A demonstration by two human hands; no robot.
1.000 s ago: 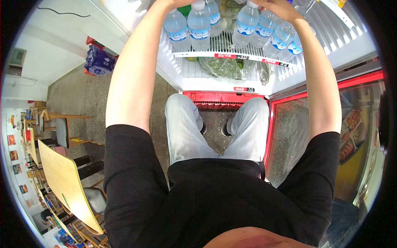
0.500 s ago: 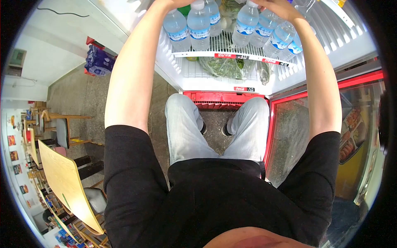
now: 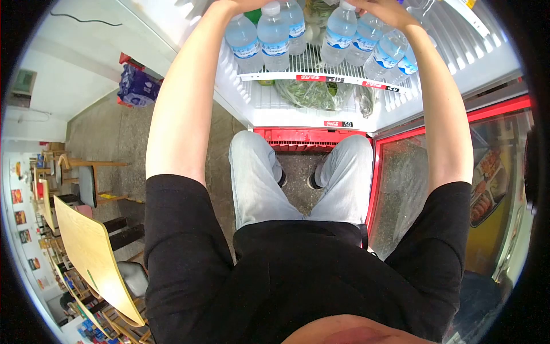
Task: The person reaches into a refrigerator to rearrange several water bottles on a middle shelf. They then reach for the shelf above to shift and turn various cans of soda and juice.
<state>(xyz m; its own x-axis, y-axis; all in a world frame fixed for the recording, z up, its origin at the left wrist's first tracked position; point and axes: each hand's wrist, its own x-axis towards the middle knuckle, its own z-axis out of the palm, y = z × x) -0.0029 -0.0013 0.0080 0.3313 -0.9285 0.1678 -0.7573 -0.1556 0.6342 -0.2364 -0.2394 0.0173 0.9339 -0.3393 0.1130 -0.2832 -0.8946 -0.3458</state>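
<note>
Both my arms reach up into an open fridge, over a white wire shelf that holds several clear water bottles with blue labels. My left hand is cut off by the top edge, near the cap of a bottle on the left; its fingers are mostly out of sight. On the right, my right hand is bent beside the top of another bottle. What its fingers hold, if anything, cannot be made out. Leafy greens in clear plastic lie on the lower level.
The fridge's glass door with a red frame stands open at the right. Red trim runs along the fridge's base by my knees. To the left are a purple package, a wooden table and chairs.
</note>
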